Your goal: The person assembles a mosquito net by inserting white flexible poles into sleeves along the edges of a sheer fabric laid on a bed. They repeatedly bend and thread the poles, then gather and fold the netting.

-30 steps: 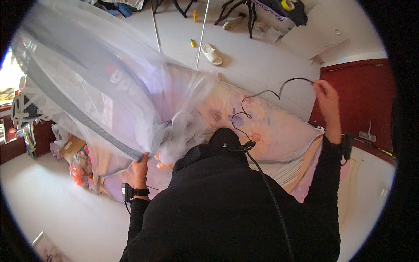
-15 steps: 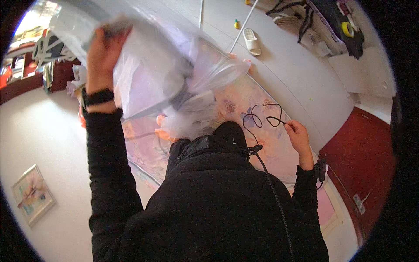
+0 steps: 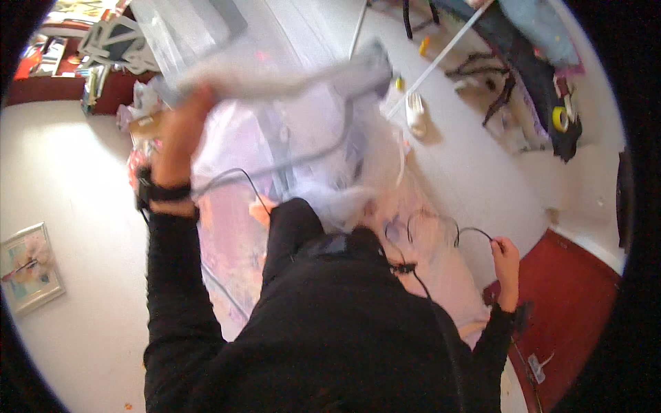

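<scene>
My left hand [image 3: 182, 134] is raised on the left, closed on the grey band of a sheer white mesh net [image 3: 313, 124]; motion blurs its fingertips. From there the net's grey edging stretches rightward, and the mesh hangs down in front of my legs. Over on the right, my right hand [image 3: 506, 261] pinches a thin black cord [image 3: 475, 230] between thumb and fingers. Loops of that cord trail back toward a clip at my waist. Beneath both lies a pink-orange floral bed sheet [image 3: 441, 272], partly covered by the net.
A white slipper [image 3: 416, 115] and a white pole [image 3: 447, 51] are on the pale floor beyond the bed. A dark red panel [image 3: 561, 303] stands at the right. Stacked white chairs [image 3: 117, 43] are at the far left, with a framed picture [image 3: 33, 268] on the wall.
The net has swung rightward, its grey edging now stretched across in front of me. My right hand has moved right and slightly down, drawing the cord out. The whole view has shifted.
</scene>
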`<state>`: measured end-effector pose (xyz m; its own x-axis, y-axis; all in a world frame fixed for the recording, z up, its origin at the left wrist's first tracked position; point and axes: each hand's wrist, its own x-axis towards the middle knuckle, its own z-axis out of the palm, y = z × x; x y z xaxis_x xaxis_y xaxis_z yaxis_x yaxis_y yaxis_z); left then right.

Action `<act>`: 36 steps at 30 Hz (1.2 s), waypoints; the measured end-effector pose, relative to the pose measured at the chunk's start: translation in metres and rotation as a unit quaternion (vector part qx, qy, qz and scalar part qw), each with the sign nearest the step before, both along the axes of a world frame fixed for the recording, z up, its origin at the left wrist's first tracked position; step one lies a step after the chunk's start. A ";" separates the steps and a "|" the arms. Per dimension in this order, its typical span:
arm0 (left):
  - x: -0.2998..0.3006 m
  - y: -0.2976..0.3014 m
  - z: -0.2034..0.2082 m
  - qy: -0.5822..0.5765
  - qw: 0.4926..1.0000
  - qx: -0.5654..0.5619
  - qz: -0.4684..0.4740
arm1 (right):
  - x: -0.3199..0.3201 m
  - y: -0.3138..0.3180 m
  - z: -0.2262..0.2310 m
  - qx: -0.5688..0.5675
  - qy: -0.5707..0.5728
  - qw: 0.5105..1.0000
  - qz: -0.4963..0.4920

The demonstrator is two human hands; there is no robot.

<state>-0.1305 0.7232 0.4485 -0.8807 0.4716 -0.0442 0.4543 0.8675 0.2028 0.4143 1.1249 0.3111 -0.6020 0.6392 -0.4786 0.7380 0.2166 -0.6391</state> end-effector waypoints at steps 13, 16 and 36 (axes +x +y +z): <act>-0.116 0.006 -0.041 -0.027 0.950 -0.038 -0.310 | -0.184 -0.076 0.043 -0.017 -0.085 0.960 0.268; -0.192 0.075 0.078 0.226 0.895 0.331 -0.197 | -0.204 -0.088 0.024 -0.168 0.025 0.954 0.248; -0.325 0.189 0.159 0.155 0.849 0.494 -0.103 | -0.260 -0.069 0.048 -0.079 -0.041 0.963 0.255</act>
